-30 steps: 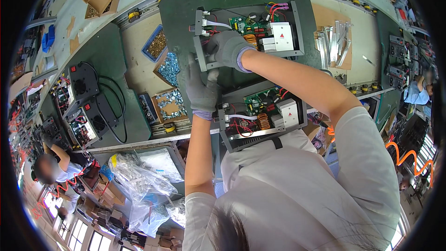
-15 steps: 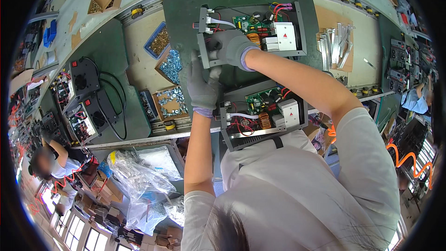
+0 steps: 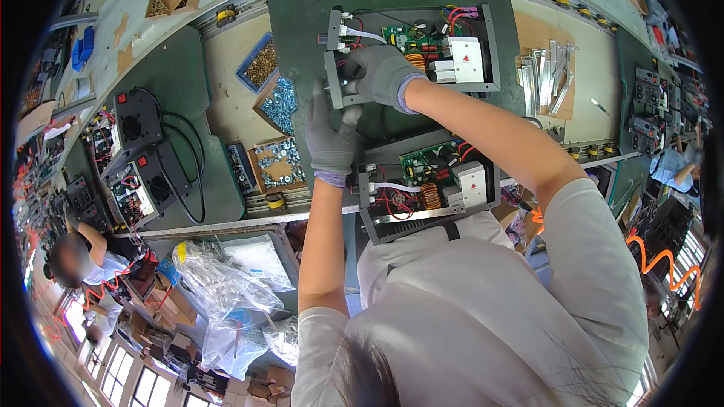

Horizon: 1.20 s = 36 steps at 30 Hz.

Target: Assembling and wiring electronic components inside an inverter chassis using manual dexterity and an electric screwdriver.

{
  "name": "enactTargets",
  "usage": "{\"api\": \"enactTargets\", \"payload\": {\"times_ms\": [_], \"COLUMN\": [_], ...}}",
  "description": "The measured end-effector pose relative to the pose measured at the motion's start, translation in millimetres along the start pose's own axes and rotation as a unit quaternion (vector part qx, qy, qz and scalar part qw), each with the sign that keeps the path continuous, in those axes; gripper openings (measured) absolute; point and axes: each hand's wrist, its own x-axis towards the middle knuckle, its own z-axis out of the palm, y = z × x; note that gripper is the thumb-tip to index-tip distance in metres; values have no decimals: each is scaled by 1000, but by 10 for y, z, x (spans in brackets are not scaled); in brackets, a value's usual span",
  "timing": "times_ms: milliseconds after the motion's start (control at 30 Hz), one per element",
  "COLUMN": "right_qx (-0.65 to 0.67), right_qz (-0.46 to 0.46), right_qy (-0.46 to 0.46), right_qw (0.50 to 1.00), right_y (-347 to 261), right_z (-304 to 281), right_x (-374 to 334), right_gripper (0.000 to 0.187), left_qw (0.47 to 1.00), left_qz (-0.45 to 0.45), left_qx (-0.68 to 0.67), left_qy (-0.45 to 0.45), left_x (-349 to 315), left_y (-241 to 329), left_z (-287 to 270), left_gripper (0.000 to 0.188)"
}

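Observation:
On the green board [image 3: 302,15] stands a grey metal chassis [image 3: 489,45] holding a green circuit board, a copper-wound coil [image 3: 415,62] and white-faced metal blocks. My gloved left hand [image 3: 330,143] is at the near corner of its left end panel [image 3: 330,75]. Its fingers run straight up outside the panel and its thumb lies by the lower edge, gripping that corner. Bent over the inside of the same panel is my gloved right hand [image 3: 383,75]. Its fingers are curled, with their tips and anything in them hidden. A second, similar chassis [image 3: 411,234] sits nearer my body.
Left of the board are a blue bin of brass-coloured parts [image 3: 262,62] and boxes of small silvery hardware [image 3: 279,105]. Metal strips [image 3: 547,75] lie on cardboard at right. Black-cased units [image 3: 139,124] with cables stand farther left. Other people work at both sides.
The view has shifted slightly. Both hands stay at the left end panel, with my right hand's fingers a little differently bent. Nothing is visibly taken up or let go.

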Motion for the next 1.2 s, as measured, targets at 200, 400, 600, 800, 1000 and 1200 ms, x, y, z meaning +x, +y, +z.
{"api": "enactTargets", "payload": {"times_ms": [200, 400, 600, 800, 1000, 1200], "right_qx": [-56, -62, -157, -115, -117, -92], "right_qz": [15, -13, -30, -70, -100, -130], "right_qy": [-26, 14, 60, 57, 70, 294], "right_qw": [998, 998, 985, 989, 986, 943], "right_y": [-18, -112, -100, 133, 122, 32], "right_z": [33, -130, -68, -71, -33, -75], "right_x": [21, -311, -313, -258, -308, -736], "right_gripper": [30, 27, 14, 15, 19, 20], "left_qw": [999, 978, 970, 950, 954, 922], "left_qz": [-2, -142, -157, -173, -208, -160], "left_qx": [-41, -100, 175, 148, 61, 297], "left_qy": [1, 117, -70, -214, -205, -189], "left_x": [15, 95, 449, 750, 706, 826], "left_y": [-95, -1236, -2049, -2903, -3169, -2286], "left_z": [19, -46, -87, 87, -31, -353], "left_gripper": [91, 50, 50, 63, 33, 27]}}
